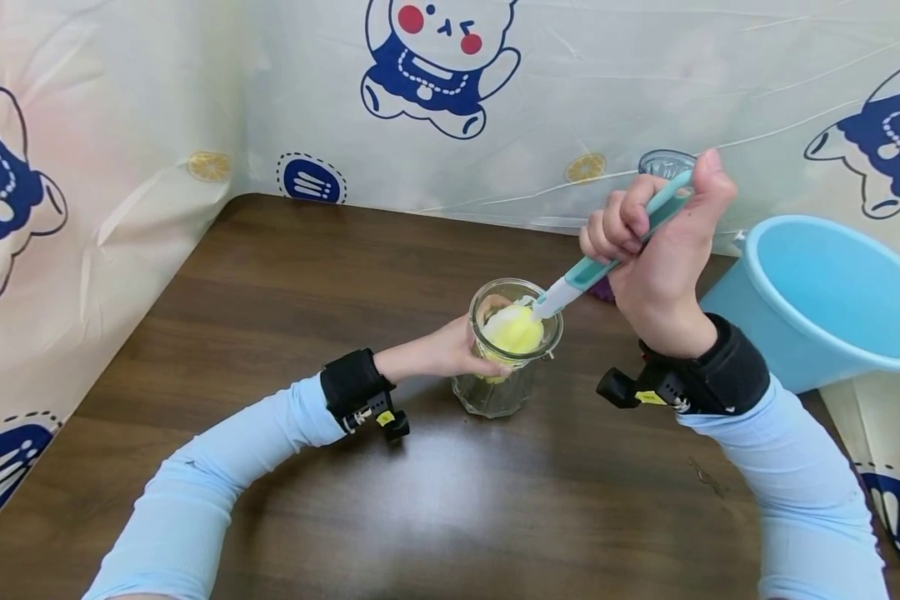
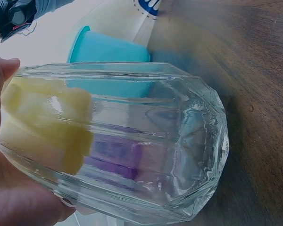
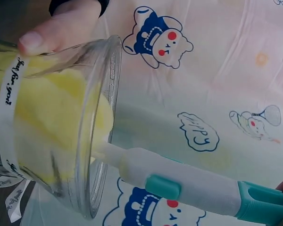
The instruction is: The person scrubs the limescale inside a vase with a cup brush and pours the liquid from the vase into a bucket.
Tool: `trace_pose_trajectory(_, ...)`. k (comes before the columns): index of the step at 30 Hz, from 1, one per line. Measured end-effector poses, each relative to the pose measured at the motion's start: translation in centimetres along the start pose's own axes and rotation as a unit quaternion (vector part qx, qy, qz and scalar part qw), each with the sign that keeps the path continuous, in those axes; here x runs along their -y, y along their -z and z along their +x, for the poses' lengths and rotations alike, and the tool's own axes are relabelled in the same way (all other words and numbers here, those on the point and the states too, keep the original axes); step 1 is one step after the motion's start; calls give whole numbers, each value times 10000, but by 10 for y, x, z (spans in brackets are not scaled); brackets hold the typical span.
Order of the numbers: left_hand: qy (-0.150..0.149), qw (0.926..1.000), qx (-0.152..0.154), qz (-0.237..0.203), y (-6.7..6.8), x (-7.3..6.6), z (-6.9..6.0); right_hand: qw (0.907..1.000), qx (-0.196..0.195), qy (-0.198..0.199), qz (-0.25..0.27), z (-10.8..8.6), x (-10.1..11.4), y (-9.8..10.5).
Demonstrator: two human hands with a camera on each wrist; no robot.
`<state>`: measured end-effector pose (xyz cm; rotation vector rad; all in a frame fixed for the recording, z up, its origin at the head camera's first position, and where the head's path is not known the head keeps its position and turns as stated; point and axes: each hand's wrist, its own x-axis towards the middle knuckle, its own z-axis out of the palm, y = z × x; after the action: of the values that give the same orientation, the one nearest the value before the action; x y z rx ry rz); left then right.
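My left hand (image 1: 450, 346) grips a clear glass jar (image 1: 495, 398) near its upper part, with the thumb on the near side. A ribbon (image 3: 8, 101) with script lettering is tied round the jar. Inside the upper half sits the yellow and white sponge head (image 2: 47, 122) of a sponge cup brush (image 1: 587, 273). My right hand (image 1: 663, 250) holds the brush by its teal handle, fingers curled round it, above and to the right of the jar's mouth. In the left wrist view the jar's faceted base is close to the table; contact there cannot be made out.
A light blue bucket (image 1: 742, 333) stands at the table's right side. A purple object (image 1: 603, 289) lies behind the brush handle, mostly hidden. Dark wooden table (image 1: 307, 275) spreads around the jar, and a printed cloth (image 1: 570, 83) hangs along the back and left.
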<state>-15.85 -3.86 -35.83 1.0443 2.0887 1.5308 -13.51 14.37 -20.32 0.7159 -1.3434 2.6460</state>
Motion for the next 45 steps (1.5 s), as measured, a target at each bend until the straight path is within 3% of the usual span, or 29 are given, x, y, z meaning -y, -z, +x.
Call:
trace_pose_trajectory(6, -133, 9990, -28, -416, -2, 0, 0, 9983, 340, 437, 173, -8, -18, 2)
trace_pose_trajectory(11, -293, 9994, -97, -186, -2, 1, 0, 9938, 908, 644, -38, -13, -40, 11)
trace_pose_trajectory(16, -351, 9992, -169, 70, -2, 3, 2, 9897, 1228, 612, -409, -17, -56, 14)
trace_pose_trajectory(28, -419, 9990, -104, -134, 0, 1, 2, 9731, 1718, 746, -1338, -16, -73, 16)
trace_pose_trajectory(34, -407, 9991, -86, 9, 2, 1, 1, 9733, 1780, 681, -1276, -19, -73, 19)
trace_pose_trajectory(40, -298, 9995, 37, -117, 0, 0, 2, 9827, 1629, 485, -741, -20, -67, 18)
trace_pose_trajectory(45, -271, 9996, -82, -59, 0, 0, 1, 9826, 1688, 551, -549, -19, -55, 11)
